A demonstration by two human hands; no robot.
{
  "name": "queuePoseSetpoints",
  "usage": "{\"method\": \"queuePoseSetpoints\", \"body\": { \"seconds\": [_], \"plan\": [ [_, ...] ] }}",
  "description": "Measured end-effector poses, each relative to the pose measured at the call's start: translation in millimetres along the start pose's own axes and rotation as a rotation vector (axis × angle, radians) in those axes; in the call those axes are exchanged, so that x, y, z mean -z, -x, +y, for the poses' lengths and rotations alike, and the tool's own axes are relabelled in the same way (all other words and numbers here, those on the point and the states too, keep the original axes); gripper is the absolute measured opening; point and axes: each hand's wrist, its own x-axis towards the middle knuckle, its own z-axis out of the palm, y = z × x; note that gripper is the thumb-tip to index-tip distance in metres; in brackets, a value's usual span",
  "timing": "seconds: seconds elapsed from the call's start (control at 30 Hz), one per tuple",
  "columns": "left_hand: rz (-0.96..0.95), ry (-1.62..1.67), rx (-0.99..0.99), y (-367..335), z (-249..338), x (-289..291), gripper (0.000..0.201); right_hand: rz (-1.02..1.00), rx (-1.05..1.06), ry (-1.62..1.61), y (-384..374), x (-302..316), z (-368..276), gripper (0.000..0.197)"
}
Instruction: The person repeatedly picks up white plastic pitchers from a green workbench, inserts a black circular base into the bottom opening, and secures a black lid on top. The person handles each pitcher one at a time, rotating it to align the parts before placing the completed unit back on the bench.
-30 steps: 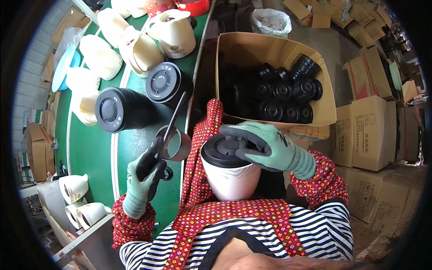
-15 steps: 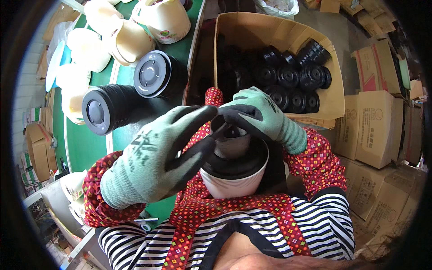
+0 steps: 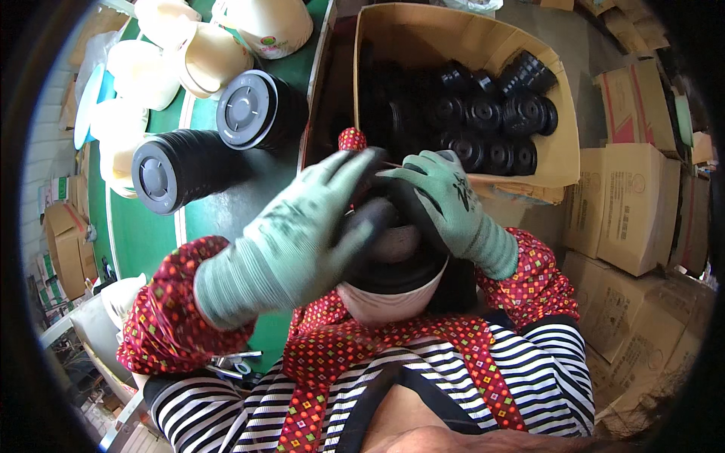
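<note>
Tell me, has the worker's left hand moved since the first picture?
Yes. Judged against the green table, the left hand has moved rightward, from over the tabletop to the white pot beside it.

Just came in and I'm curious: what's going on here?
A person's gloved left hand and right hand are over the black top of a white vessel, close to their body; their exact grip is hidden. Stacked black parts and cream jugs are on the green table; a cardboard box holds round black parts.
</note>
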Motion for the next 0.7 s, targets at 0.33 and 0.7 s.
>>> {"method": "queuePoseSetpoints", "body": {
  "seconds": [0.33, 0.7],
  "plan": [
    [0.099, 0.185, -0.167, -51.7, -157.0, -54.1, 0.035, -0.439, -0.134, 0.550, -10.2, 50.1, -90.7, 0.077],
    [0.121, 0.418, -0.409, -115.8, -231.4, -131.1, 0.035, -0.633, -0.032, 0.993, -36.5, 33.6, -131.9, 0.068]
  ]
}}
